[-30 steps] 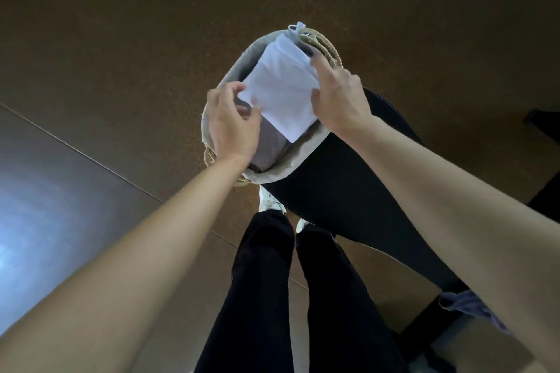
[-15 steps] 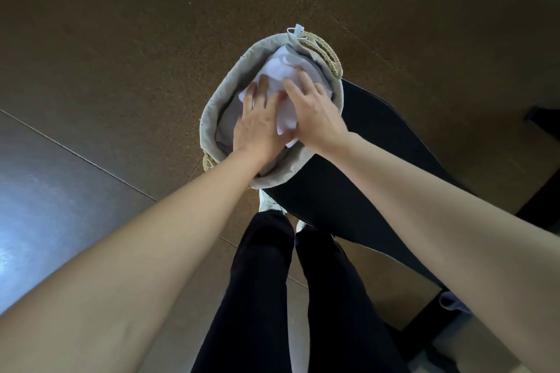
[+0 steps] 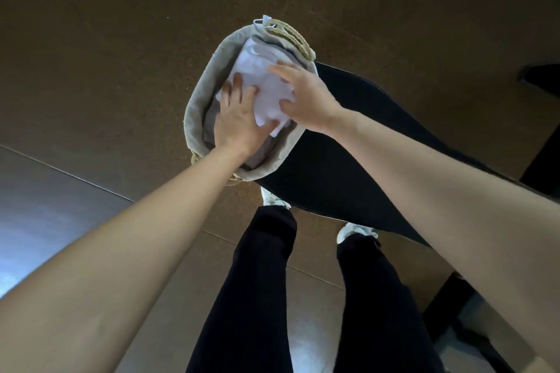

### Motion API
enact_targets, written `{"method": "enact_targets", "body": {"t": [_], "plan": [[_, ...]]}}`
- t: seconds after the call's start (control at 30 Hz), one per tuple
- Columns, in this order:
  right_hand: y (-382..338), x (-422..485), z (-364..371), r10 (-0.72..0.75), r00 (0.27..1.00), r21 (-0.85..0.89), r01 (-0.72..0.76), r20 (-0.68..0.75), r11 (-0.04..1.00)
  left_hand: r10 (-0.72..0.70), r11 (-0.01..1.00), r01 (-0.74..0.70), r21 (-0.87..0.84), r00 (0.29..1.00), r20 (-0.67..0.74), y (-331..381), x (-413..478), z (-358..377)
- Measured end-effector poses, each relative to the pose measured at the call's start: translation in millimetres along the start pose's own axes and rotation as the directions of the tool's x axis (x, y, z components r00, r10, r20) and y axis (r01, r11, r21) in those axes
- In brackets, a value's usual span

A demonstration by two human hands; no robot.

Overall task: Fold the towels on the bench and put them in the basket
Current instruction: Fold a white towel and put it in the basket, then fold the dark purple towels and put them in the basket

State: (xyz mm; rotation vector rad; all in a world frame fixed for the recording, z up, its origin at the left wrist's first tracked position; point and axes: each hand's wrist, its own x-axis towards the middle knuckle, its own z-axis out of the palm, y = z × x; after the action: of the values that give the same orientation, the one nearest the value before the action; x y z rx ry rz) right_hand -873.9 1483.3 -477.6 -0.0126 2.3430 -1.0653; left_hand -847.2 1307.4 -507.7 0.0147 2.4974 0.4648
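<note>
A round woven basket [image 3: 200,94] with a grey cloth liner stands on the brown floor, beside the end of a black bench [image 3: 333,166]. A folded white towel [image 3: 263,82] lies inside it on top of a grey one [image 3: 266,145]. My left hand [image 3: 239,121] lies flat on the towel's near left part, fingers spread. On the towel's right edge rests my right hand [image 3: 303,94], fingers curled over the cloth. Both hands press on the towel inside the basket; neither lifts it.
My black-trousered legs [image 3: 303,297] and white shoes [image 3: 274,198] stand just below the basket, beside the bench. A paler floor panel [image 3: 45,206] lies at the left. A dark object [image 3: 539,76] sits at the right edge.
The white towel went down from above the rim into the basket. Both hands followed it in and now lie on top of it; my feet have stepped apart.
</note>
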Motion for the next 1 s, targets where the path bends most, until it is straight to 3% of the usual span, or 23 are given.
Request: {"method": "enact_targets", "body": {"t": [0.1, 0.2, 0.3, 0.4, 0.47, 0.57, 0.63, 0.77, 0.93, 1.0], "plan": [[21, -56, -2, -0.029, 0.967, 0.104, 0.057, -0.255, 0.993, 0.049, 0.996, -0.065, -0.059, 0.971, -0.234, 25, -27, 10], [56, -123, -5, 0.099, 0.902, 0.17, -0.029, -0.42, 0.985, 0.222, 0.959, -0.269, -0.087, 0.907, -0.357, 63, -64, 29], [102, -190, -2, 0.299, 0.832, 0.266, -0.19, -0.468, 0.945, 0.332, 0.897, -0.385, -0.22, 0.912, -0.241, 112, -96, 56], [151, -258, -2, 0.466, 0.75, 0.364, -0.317, -0.469, 0.876, 0.365, 0.872, -0.359, -0.333, 0.93, -0.048, 170, -124, 89], [181, -305, -9, 0.575, 0.649, 0.453, -0.37, -0.498, 0.811, 0.373, 0.871, -0.305, -0.384, 0.921, 0.114, 211, -139, 110], [230, -371, -29, 0.695, 0.438, 0.549, -0.427, -0.57, 0.719, 0.362, 0.888, -0.213, -0.409, 0.871, 0.331, 273, -155, 144], [264, -414, -44, 0.734, 0.328, 0.58, -0.457, -0.595, 0.674, 0.347, 0.903, -0.181, -0.39, 0.842, 0.413, 310, -161, 169], [334, -484, -68, 0.765, 0.175, 0.622, -0.485, -0.619, 0.615, 0.33, 0.928, -0.179, -0.326, 0.8, 0.501, 377, -171, 220], [404, -539, -70, 0.821, 0.103, 0.622, -0.602, -0.562, 0.501, 0.33, 0.944, -0.233, -0.235, 0.725, 0.605, 442, -193, 285], [425, -550, -67, 0.845, 0.156, 0.596, -0.644, -0.511, 0.48, 0.327, 0.945, -0.249, -0.212, 0.696, 0.64, 462, -204, 309]]}}
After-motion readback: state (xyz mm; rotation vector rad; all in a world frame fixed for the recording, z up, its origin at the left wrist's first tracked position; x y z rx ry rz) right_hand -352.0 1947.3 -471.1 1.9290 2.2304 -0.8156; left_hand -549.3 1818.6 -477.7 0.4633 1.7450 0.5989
